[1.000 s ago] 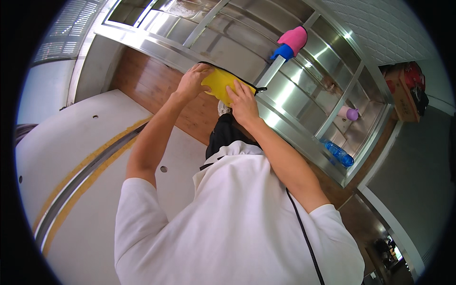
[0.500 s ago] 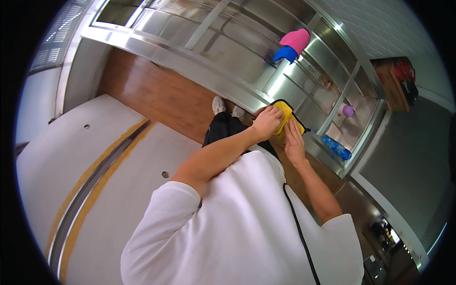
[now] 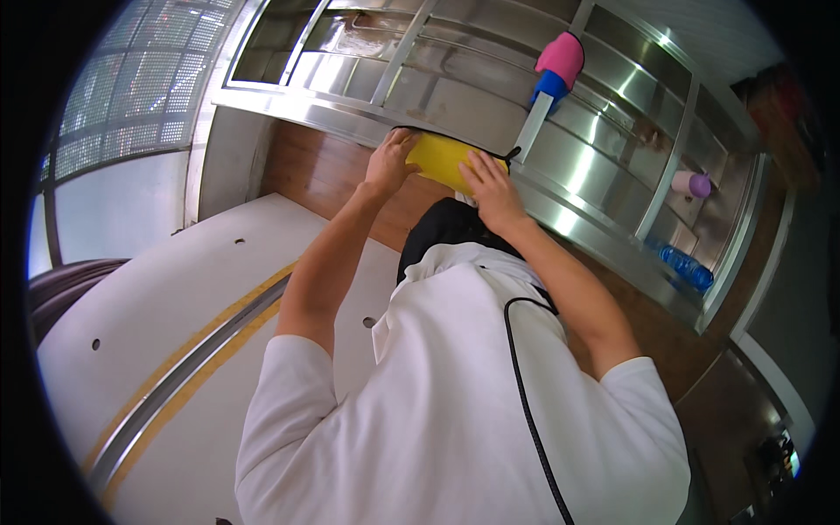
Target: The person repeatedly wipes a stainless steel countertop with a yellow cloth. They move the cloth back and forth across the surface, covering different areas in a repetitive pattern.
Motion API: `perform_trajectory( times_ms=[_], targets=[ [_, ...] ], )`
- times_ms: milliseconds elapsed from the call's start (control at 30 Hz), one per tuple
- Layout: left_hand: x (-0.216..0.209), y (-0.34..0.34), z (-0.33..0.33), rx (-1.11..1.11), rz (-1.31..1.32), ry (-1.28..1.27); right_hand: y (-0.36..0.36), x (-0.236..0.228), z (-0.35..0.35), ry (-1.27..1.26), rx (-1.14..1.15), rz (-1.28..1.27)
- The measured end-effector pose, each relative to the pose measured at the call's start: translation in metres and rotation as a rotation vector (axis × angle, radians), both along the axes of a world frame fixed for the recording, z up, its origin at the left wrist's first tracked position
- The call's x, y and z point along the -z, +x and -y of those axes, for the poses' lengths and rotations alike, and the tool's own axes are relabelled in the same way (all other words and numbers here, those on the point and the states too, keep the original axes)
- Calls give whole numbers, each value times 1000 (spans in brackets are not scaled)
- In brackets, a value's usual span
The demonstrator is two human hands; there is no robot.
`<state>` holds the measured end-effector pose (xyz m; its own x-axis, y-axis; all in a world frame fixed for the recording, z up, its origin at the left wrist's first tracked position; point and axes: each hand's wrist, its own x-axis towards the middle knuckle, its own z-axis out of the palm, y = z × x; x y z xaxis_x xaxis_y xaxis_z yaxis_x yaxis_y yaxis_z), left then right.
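Observation:
A yellow cloth (image 3: 439, 162) with a dark border is stretched between my two hands, in front of the metal frame's near rail. A small black loop sticks out at its right corner. My left hand (image 3: 391, 164) grips the left end, fingers curled over the top edge and thumb against the yellow face. My right hand (image 3: 495, 190) has its fingers laid over the right part of the cloth; its thumb is hidden. Beyond, a pink cloth (image 3: 561, 58) and a blue cloth (image 3: 549, 85) hang over a metal crossbar.
The shiny metal frame (image 3: 604, 219) with several bars runs across the far side. In its right end sit a purple cup (image 3: 691, 184) and a blue plastic bottle (image 3: 687, 268). A white board (image 3: 236, 350) with a metal strip lies at my left, above brown flooring (image 3: 306, 166).
Both hands have moved left and farther away with the yellow cloth. They are wider apart, and the cloth is now spread out between them. My view has shifted too.

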<state>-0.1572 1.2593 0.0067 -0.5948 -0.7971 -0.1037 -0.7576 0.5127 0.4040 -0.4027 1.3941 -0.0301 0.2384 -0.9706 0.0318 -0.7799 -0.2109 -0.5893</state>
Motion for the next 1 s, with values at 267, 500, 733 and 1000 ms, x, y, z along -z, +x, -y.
perform_trajectory(
  times_ms=[267,500,733,1000],
  targets=[
    [18,-81,-55,195,-156,71,-55,-31,-72,73,113,25],
    [26,-95,-65,240,-270,-81,-23,-23,-34,-12,172,-80],
    [22,76,72,136,-223,9,120,-18,102,-6,58,-131],
    [5,244,217,8,-102,13,263,-10,237,17,57,-41]
  ],
)
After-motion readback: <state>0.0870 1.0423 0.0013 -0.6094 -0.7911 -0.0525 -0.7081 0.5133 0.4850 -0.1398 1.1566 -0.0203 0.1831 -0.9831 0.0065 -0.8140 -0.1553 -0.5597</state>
